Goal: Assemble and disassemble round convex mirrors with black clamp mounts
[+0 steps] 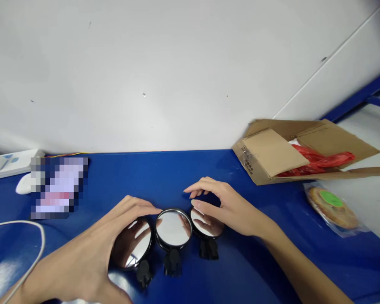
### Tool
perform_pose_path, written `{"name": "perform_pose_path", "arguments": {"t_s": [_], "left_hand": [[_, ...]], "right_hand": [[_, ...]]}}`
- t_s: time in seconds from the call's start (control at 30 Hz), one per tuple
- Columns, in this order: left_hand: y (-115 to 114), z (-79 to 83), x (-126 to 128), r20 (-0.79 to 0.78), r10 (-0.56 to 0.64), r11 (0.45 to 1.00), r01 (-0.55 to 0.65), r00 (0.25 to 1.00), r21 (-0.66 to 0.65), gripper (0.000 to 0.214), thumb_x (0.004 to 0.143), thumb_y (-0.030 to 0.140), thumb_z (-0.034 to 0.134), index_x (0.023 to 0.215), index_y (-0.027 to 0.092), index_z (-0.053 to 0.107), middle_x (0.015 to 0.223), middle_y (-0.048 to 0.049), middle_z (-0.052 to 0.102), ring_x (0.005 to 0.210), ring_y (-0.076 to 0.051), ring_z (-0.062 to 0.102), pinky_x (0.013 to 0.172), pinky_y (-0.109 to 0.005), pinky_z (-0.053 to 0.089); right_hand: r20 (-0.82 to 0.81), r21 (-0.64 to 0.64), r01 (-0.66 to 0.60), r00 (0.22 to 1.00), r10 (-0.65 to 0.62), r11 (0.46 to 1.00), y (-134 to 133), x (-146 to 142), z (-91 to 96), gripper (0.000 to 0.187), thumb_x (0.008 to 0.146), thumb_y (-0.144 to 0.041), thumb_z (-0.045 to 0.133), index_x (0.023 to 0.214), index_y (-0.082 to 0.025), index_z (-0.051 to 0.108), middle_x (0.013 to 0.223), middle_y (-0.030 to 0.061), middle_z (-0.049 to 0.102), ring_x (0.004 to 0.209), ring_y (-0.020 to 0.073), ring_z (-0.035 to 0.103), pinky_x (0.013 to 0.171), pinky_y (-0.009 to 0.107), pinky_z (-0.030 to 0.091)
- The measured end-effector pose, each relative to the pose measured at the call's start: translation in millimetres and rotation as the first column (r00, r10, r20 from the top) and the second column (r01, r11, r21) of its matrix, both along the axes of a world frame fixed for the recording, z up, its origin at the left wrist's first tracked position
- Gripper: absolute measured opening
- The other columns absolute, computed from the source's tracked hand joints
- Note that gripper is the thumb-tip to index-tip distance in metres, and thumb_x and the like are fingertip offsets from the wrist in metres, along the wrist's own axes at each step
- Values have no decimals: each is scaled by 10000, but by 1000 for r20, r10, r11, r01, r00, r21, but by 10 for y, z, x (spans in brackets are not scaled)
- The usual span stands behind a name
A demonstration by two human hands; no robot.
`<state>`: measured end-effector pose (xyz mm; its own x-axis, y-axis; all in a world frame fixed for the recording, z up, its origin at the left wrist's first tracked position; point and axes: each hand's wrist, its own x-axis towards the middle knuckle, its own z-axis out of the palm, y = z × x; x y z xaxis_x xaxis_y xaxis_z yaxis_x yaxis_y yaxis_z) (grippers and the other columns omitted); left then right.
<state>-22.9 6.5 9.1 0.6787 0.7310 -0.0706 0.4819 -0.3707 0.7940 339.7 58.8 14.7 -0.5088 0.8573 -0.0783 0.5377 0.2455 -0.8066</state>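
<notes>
Three small round mirrors with black rims and black clamp stems lie in a row on the blue table. My left hand rests over the left mirror, fingers stretched out and touching its rim. The middle mirror lies uncovered between my hands. My right hand hovers over the right mirror, fingers spread and curved, thumb at its upper edge. Neither hand grips anything.
An open cardboard box with red plastic inside stands at the back right. A wrapped round item with a green label lies on the right. A white cable, a white mouse and a blurred-out object lie left. A white wall rises behind.
</notes>
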Motion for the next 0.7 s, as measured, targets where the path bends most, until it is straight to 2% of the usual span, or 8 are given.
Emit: {"name": "perform_pose_path", "arguments": {"t_s": [0.1,0.17,0.23,0.37,0.5,0.7], "left_hand": [[8,18,-40,-45,5,997,-9,999,-76,1237,708,407,1139,1734,554,464,1656,-33,672,1449,-386,725,1195,-510,666],[3,20,-73,-68,26,997,-31,997,-72,1220,736,220,1065,1738,552,453,1668,-26,672,1466,-377,726,1189,-489,675],[-1,23,-109,-78,38,998,-41,996,-38,1225,735,118,974,1747,547,433,1700,-34,657,1497,-389,712,1196,-498,673],[19,51,-154,-118,63,997,-67,991,-28,1206,727,118,961,1715,573,441,1741,-16,635,1540,-397,691,1248,-550,630],[45,89,-136,-106,113,991,-119,988,-55,981,772,165,970,1595,522,576,1666,-12,697,1458,-376,749,1223,-569,641],[53,91,-161,-99,157,988,-157,983,3,966,720,195,1023,1559,512,662,1633,13,742,1430,-369,768,1219,-560,640]], "right_hand": [[36,6,30,999,-30,1000,-24,8,-4,302,1151,-479,695,1357,-305,830,1233,64,814,1171,272,756,1061,425,583],[53,5,35,998,-35,999,-31,16,-2,316,1156,-502,685,1354,-304,830,1224,61,818,1148,267,760,1027,414,584],[69,12,39,997,-39,999,-33,23,0,317,1155,-501,685,1354,-301,829,1230,59,816,1145,262,759,1018,410,579],[106,35,45,993,-49,998,-31,16,-4,314,1155,-492,673,1341,-290,825,1204,61,814,1124,264,759,962,401,584],[135,74,55,989,-65,996,-28,-11,-15,314,1161,-476,645,1313,-267,823,1136,59,818,1074,257,761,927,401,581],[136,132,71,987,-89,989,-4,-9,-74,373,1137,-429,659,1461,-262,741,1056,31,800,1048,250,748,990,438,562]]}}
